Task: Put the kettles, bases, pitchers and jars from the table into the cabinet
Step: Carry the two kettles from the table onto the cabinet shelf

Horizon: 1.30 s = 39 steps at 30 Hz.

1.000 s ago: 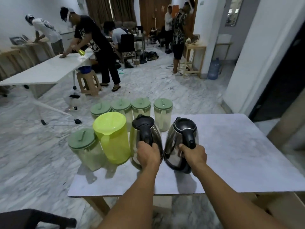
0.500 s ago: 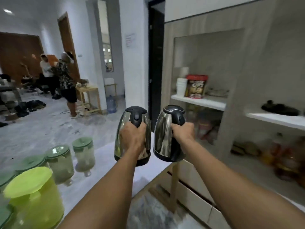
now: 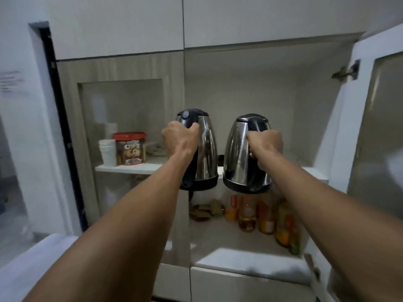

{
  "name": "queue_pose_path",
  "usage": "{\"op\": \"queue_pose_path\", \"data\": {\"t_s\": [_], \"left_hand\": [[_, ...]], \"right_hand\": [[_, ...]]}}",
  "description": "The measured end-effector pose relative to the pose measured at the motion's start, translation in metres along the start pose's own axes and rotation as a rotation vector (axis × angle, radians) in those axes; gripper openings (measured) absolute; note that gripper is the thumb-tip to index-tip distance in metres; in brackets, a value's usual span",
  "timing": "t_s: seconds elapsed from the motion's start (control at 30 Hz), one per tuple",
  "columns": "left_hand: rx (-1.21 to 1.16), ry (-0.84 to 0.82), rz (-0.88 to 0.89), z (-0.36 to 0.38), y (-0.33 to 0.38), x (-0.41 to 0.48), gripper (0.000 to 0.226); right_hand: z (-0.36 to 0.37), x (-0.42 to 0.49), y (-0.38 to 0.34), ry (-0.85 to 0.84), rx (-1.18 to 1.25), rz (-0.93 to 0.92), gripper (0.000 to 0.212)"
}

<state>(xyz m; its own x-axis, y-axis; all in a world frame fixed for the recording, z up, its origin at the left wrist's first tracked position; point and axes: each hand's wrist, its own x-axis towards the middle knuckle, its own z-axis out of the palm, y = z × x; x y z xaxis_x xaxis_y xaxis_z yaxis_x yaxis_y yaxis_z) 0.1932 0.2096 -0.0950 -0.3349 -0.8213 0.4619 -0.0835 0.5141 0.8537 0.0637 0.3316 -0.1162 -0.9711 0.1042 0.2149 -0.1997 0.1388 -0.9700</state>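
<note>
Both kettles had been carried clear of the table and brought square in front of the open cabinet (image 3: 239, 83), which half a second earlier had been seen only at an angle from the left.

Both arms were stretched forward and slightly upward, almost straight at the elbow. The left hand (image 3: 178, 138) was wrapped around the black handle of the left kettle (image 3: 206, 149), with the back of the hand toward the camera. The right hand (image 3: 265, 142) was clenched in the same way on the handle of the right kettle (image 3: 237, 153). The kettles were held upright in the air, side by side and just apart, with their bottoms about level with the front edge of the upper shelf (image 3: 130, 168) (whether either had crossed that edge could not be told).

The step in hand was judged to be the placing of the two kettles; the bases, pitchers and jars were out of view. For the next move, the kettles would need to be raised just clear of the shelf edge, pushed inward and lowered flat before the handles were let go.

A glazed door (image 3: 370, 127) stood open at the right, and bottles (image 3: 266, 214) were ranged on the lower level. Farther back at the left, paper cups (image 3: 107, 152) and a cereal tub (image 3: 129, 148) stood on the shelf behind glass.
</note>
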Motion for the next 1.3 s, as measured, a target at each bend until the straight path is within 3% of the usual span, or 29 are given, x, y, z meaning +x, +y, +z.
{"op": "queue_pose_path", "data": {"t_s": [0.23, 0.5, 0.73, 0.97, 1.3], "left_hand": [[-0.065, -0.012, 0.047, 0.143, 0.027, 0.049, 0.035], [-0.046, -0.038, 0.006, 0.265, 0.009, 0.127, 0.033], [-0.034, -0.124, -0.037, 0.345, -0.031, 0.2, 0.037], [-0.056, -0.173, -0.008, 0.383, -0.054, 0.232, 0.038], [0.021, -0.133, 0.002, 0.367, -0.049, 0.198, 0.023]], "right_hand": [[-0.011, 0.141, 0.007, 0.113, -0.007, -0.059, 0.042], [0.045, 0.251, 0.037, 0.095, 0.038, -0.048, 0.025], [0.122, 0.334, 0.06, 0.149, -0.028, 0.004, 0.041], [0.153, 0.374, 0.075, 0.049, -0.128, 0.005, 0.033], [0.117, 0.348, 0.08, -0.033, -0.116, -0.002, 0.016]]}}
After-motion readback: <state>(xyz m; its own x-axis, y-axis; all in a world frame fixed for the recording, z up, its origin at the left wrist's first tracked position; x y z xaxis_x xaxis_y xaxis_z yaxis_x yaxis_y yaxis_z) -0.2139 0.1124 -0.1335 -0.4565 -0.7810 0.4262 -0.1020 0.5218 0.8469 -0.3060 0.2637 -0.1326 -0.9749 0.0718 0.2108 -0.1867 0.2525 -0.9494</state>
